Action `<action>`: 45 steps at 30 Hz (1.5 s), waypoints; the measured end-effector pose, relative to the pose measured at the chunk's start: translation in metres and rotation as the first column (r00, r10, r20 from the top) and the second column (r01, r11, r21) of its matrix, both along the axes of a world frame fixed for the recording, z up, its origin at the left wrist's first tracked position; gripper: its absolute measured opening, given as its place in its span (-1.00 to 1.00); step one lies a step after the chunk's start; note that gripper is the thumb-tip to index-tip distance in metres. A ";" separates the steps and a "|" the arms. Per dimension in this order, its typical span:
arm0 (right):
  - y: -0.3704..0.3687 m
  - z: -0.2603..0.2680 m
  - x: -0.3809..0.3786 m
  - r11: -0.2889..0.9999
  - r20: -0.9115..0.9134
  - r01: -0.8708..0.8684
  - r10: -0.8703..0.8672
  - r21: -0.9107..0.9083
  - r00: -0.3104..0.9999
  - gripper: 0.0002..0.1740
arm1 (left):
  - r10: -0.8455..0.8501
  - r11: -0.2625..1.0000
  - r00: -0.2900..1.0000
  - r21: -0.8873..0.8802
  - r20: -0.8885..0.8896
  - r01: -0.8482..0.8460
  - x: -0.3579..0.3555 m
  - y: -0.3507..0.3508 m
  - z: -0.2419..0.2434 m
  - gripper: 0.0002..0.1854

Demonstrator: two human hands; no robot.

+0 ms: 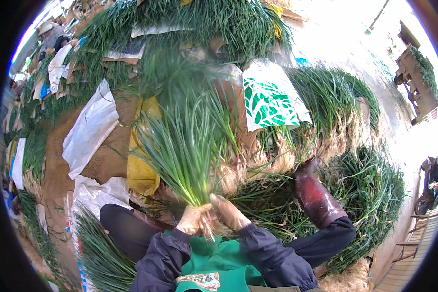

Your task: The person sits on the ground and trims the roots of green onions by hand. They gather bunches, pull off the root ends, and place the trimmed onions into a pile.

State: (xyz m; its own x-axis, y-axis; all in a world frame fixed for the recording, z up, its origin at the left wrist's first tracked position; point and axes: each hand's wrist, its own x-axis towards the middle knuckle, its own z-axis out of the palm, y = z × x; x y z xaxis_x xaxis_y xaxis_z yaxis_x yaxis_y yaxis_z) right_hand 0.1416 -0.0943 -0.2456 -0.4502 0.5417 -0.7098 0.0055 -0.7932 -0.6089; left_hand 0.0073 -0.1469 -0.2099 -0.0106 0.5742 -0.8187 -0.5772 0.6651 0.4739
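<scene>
A bunch of long green scallion-like plants stands upright before me, its leaves fanning away and its pale roots hanging towards my lap. My left hand, in a pale glove, is closed around the lower stems. At the right of the stem base is my right hand, also gloved, with its fingertips close to the stems; whether it grips them cannot be told. Rooted bunches lie beyond my hands, partly under a white and green printed sack.
Loose green leaves are heaped around my right boot. A yellow sack and white sacks lie ahead at left. More bunches rest by my left knee. A person is at the far left; a parked motorcycle stands right.
</scene>
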 end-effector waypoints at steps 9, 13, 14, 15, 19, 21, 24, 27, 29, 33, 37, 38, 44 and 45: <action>0.033 0.001 -0.050 0.651 0.030 0.559 -0.638 -0.514 0.770 -0.81 | 0.056 0.987 0.954 0.126 0.295 -0.097 -0.025 -0.035 0.005 -0.82; 0.039 -0.020 -0.026 0.823 0.061 0.313 -0.385 0.474 0.921 -0.67 | -0.007 0.993 0.998 0.117 0.070 -0.001 -0.009 -0.025 0.013 -0.81; 0.027 0.001 -0.032 0.814 0.208 0.088 -0.249 0.574 0.946 -0.64 | -0.034 0.999 0.999 -0.014 -0.032 0.034 -0.008 -0.025 0.007 -0.86; 0.022 0.035 -0.037 0.759 0.371 -0.142 -0.139 0.636 0.918 -0.61 | -0.117 0.993 0.987 -0.010 -0.113 0.117 -0.003 -0.020 0.007 -0.93; 0.000 0.020 -0.039 0.638 0.320 -0.088 -0.258 0.765 0.912 -0.68 | -0.009 1.000 0.970 -0.017 -0.241 0.005 0.023 -0.013 -0.011 -0.85; -0.006 0.011 -0.044 0.872 0.068 0.340 -0.386 0.353 0.920 -0.81 | -0.123 0.988 0.970 -0.114 -0.208 0.100 0.016 -0.009 -0.013 -0.81; 0.018 0.009 -0.022 0.890 0.007 0.449 -0.451 0.081 0.892 -0.82 | 0.029 1.000 1.000 0.000 0.004 -0.029 -0.005 -0.022 0.005 -0.68; 0.039 -0.028 0.029 0.851 0.282 -0.074 -0.090 0.520 0.955 -0.63 | 0.075 0.981 0.984 0.165 0.165 -0.102 -0.050 -0.041 0.047 -0.47; 0.058 -0.018 0.061 0.299 0.780 -0.863 0.378 0.406 0.498 -0.40 | 0.239 0.862 0.928 0.379 0.285 -0.338 -0.059 -0.049 0.074 -0.43; 0.105 -0.028 0.037 0.321 0.861 -0.806 -0.297 0.498 0.413 -0.27 | 0.141 0.752 0.842 0.497 0.520 -0.433 -0.079 -0.040 0.037 -0.26; 0.132 -0.058 0.016 0.464 0.907 -0.786 -0.303 0.408 0.293 -0.51 | 0.127 0.911 0.955 0.349 0.266 -0.219 -0.057 0.015 0.052 -0.53; 0.127 -0.056 0.015 0.502 0.883 -0.727 -0.243 0.469 0.402 -0.64 | 0.144 0.910 0.958 0.346 0.249 -0.226 -0.049 0.022 0.043 -0.63; 0.042 0.012 0.024 0.689 0.595 -0.451 0.035 0.568 0.803 -0.78 | -0.175 0.965 0.970 0.227 0.169 0.134 -0.024 0.053 -0.024 -0.81; 0.030 0.009 0.029 0.722 0.543 -0.404 0.048 0.561 0.838 -0.76 | -0.145 0.972 0.961 0.217 0.235 0.094 -0.019 0.055 -0.041 -0.81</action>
